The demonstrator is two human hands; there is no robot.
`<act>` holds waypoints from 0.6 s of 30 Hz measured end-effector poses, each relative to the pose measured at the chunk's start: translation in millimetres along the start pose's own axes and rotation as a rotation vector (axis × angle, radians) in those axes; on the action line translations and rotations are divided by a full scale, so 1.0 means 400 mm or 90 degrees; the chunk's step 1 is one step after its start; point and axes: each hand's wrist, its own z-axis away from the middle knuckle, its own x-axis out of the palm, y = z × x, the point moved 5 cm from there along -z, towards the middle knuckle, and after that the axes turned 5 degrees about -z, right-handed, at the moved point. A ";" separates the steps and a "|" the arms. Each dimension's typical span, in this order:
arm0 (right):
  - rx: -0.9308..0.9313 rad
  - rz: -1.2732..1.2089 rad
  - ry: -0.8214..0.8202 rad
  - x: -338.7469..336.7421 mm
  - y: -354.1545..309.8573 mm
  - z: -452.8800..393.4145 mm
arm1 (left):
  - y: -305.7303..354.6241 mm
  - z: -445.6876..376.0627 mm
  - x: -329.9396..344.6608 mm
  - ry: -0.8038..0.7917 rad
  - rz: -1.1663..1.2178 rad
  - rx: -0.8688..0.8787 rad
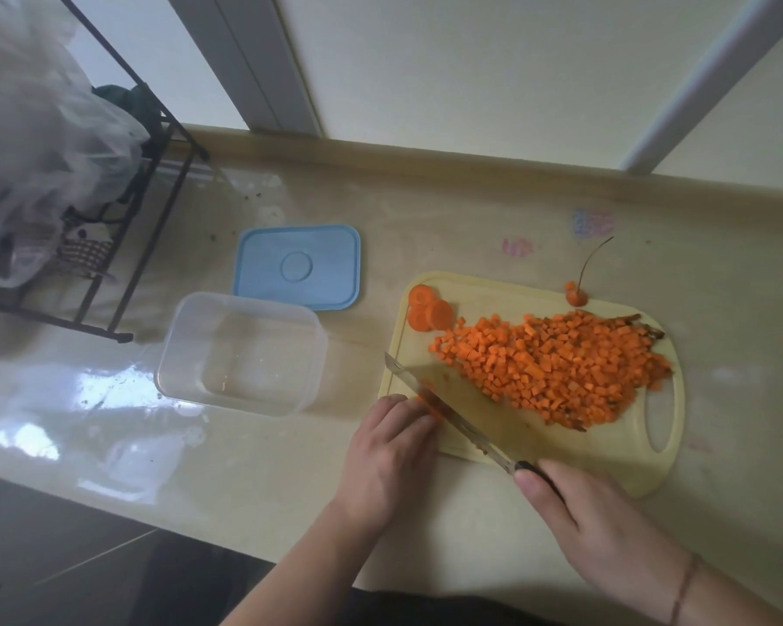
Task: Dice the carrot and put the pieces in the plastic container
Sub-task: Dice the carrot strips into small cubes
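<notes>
A big heap of diced carrot [557, 368] covers the middle and right of the yellow cutting board [629, 463]. At the board's far left corner lie three round carrot slices [428, 314]. My left hand [389, 454] holds down a small carrot piece [428, 404] at the board's near left edge. The knife [444, 413] runs diagonally, its blade against that piece, and my right hand [606, 530] grips its dark handle. The clear plastic container [240, 354] stands with nothing in it left of the board.
The container's blue lid [297, 266] lies flat behind it. A carrot tip with a thin root [577, 298] rests at the board's far edge. A black wire rack [123, 219] holding plastic bags stands at the left. The counter's front edge is near my arms.
</notes>
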 end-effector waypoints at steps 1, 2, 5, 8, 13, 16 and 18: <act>-0.002 0.007 -0.002 0.000 0.001 0.003 | 0.002 -0.002 0.000 0.000 0.002 0.000; -0.004 0.016 -0.003 -0.001 0.001 0.006 | 0.002 -0.002 0.000 -0.001 0.001 0.000; 0.001 0.048 -0.004 -0.005 0.003 0.015 | -0.002 0.002 0.002 -0.009 0.005 -0.001; 0.009 0.084 -0.002 -0.006 0.007 0.026 | -0.010 0.007 0.006 -0.022 0.011 -0.004; 0.012 0.131 -0.011 0.021 -0.009 -0.012 | -0.006 0.003 0.004 -0.019 0.022 -0.004; 0.003 0.092 -0.023 0.029 -0.030 -0.052 | -0.005 0.001 0.003 -0.034 0.016 0.002; 0.004 0.032 -0.013 0.022 -0.025 -0.056 | -0.005 0.005 0.003 -0.045 0.011 0.001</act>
